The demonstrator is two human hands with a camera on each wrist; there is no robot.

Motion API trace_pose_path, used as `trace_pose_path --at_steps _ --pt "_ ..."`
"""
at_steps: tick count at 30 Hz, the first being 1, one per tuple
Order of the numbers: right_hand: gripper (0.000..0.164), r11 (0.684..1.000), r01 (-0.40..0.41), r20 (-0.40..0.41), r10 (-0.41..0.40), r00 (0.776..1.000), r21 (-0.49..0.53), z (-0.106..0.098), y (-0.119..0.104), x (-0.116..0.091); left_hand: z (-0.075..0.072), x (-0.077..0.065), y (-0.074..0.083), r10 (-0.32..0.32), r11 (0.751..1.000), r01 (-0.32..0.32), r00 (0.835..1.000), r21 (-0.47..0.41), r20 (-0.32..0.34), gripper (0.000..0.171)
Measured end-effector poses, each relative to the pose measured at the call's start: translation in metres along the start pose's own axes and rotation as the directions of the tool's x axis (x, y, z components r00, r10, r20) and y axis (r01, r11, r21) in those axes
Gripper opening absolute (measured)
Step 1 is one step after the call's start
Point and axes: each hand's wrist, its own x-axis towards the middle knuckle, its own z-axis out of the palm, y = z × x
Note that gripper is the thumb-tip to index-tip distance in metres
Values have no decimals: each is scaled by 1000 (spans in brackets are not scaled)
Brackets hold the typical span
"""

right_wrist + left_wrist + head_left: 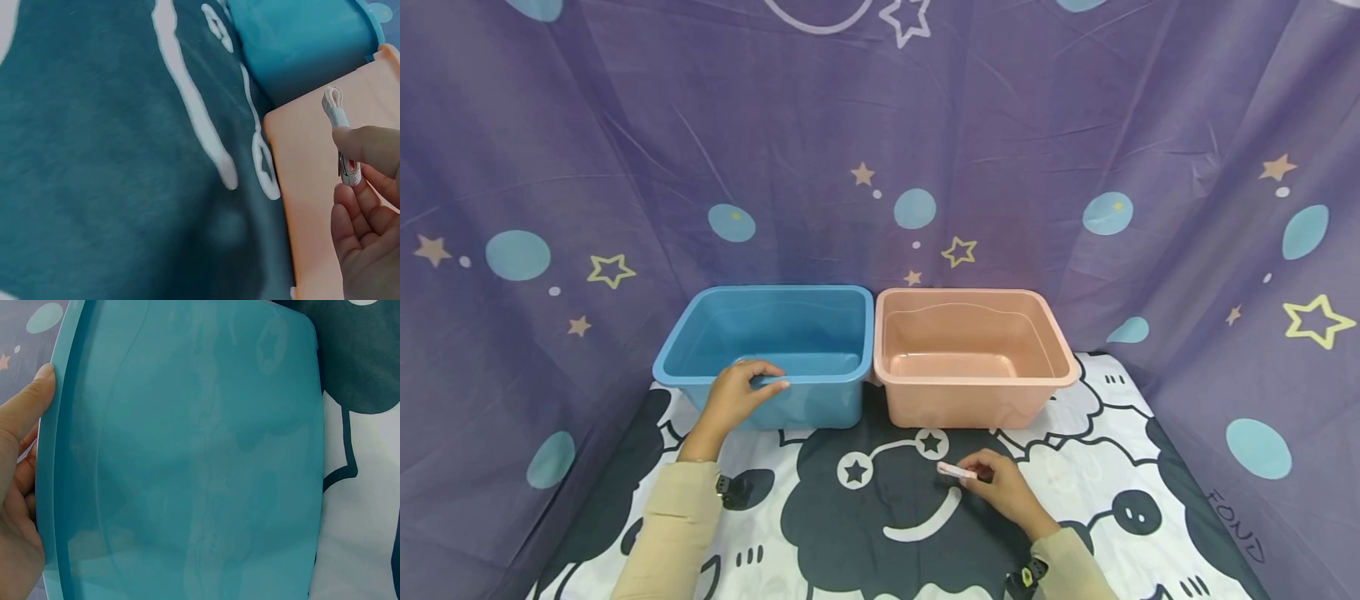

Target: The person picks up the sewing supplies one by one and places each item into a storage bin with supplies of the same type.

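My left hand (pixel 737 393) is at the front rim of a blue plastic bin (pixel 835 404). Seen from the left wrist, its thumb (pixel 28 403) touches the rim's edge, while the other fingers sit partly hidden behind it. Over the dark part of the cloth, in front of a peach plastic bin (pixel 970 404), my right hand (pixel 1000 486) pinches a small folded white strip (pixel 957 471) between thumb and fingers. The right wrist view shows this strip (pixel 337 115) looped at one end, with a bit of red near the fingers. Its exact kind is unclear.
Side by side, the two bins stand against a purple curtain (pixel 820 125) with stars and dots. A black-and-white cartoon-print cloth (pixel 835 550) covers the table beneath them. The visible inside of each bin shows only its bare floor and walls.
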Motion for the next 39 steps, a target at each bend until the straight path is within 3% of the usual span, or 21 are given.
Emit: trace_pose_path --at_steps 10,25,33,39 --pt "19 999 31 -32 -30 999 34 -7 -20 8 0 0 -1 0 1000 0 1000 -2 2 25" --pt "19 984 177 -47 -176 983 29 -16 -54 27 1 1 -2 -5 1000 5 1000 0 -3 24" --pt "19 977 209 -43 -207 977 34 -20 -72 38 1 0 -1 -18 1000 18 1000 -3 2 24" --pt "18 973 228 -34 -227 973 29 -26 -102 39 1 0 -1 -17 1000 17 1000 -3 0 24"
